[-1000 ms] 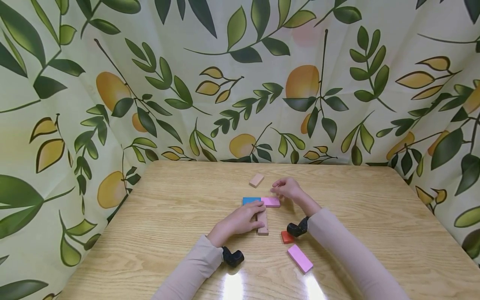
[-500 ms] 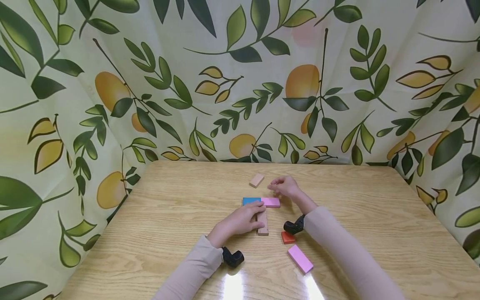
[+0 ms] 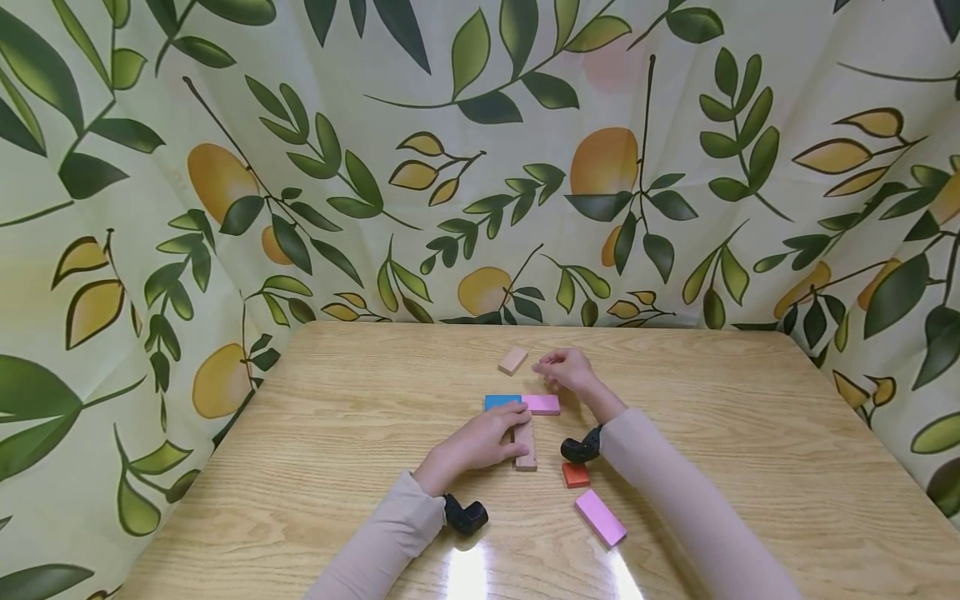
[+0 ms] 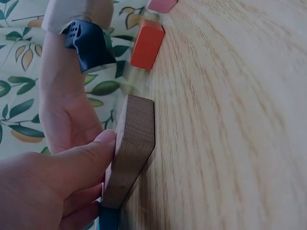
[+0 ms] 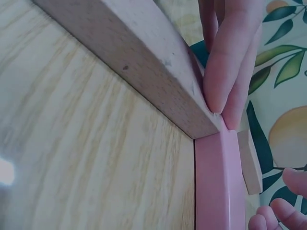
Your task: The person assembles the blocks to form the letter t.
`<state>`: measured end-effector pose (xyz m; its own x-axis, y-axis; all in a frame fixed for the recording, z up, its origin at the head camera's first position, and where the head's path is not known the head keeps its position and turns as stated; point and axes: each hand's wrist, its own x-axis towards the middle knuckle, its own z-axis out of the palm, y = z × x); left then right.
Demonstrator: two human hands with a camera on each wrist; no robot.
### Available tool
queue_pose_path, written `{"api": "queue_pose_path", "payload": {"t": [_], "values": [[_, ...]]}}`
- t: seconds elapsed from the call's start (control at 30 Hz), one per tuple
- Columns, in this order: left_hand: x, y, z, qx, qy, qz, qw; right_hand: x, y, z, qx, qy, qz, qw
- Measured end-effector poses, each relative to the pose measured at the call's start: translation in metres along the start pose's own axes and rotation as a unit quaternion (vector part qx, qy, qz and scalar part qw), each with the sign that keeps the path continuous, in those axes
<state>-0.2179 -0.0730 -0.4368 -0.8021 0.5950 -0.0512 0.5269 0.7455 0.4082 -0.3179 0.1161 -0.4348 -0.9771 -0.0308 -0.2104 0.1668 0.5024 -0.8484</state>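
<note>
My left hand point(image 3: 480, 437) rests on a long plain wooden block point(image 3: 527, 450), thumb on its upper face. In the right wrist view, its fingertips point(image 5: 218, 96) press where that block's far end meets a pink block point(image 5: 213, 187). A blue block point(image 3: 501, 402) lies end to end with the pink one, so the three form a T. Past the pink block, my right hand point(image 3: 568, 369) hovers with loosely bent fingers and holds nothing. Just left of its fingertips lies a small wooden block point(image 3: 513, 360).
A small red block point(image 3: 576, 476) lies on the table point(image 3: 337, 400) below the right wrist. Nearer the front is another pink block point(image 3: 601, 518). A patterned cloth point(image 3: 525, 208) hangs behind the table. Each wrist carries a black camera point(image 3: 466, 516).
My right hand has drifted slightly left and away from me, closer to the small wooden block. The left hand and the blocks stay where they were.
</note>
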Motion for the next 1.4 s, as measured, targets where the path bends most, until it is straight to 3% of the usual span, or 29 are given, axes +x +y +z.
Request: {"api": "queue_pose_path", "payload": {"t": [0.67, 1.4], "values": [[0.000, 0.000, -0.002, 0.006, 0.002, 0.010, 0.9999, 0.010, -0.004, 0.005, 0.028, 0.021, -0.005, 0.9994], [-0.001, 0.001, -0.004, 0.006, -0.002, 0.005, 1.0000, 0.020, -0.002, 0.017, 0.010, 0.043, -0.024, 0.9987]]}}
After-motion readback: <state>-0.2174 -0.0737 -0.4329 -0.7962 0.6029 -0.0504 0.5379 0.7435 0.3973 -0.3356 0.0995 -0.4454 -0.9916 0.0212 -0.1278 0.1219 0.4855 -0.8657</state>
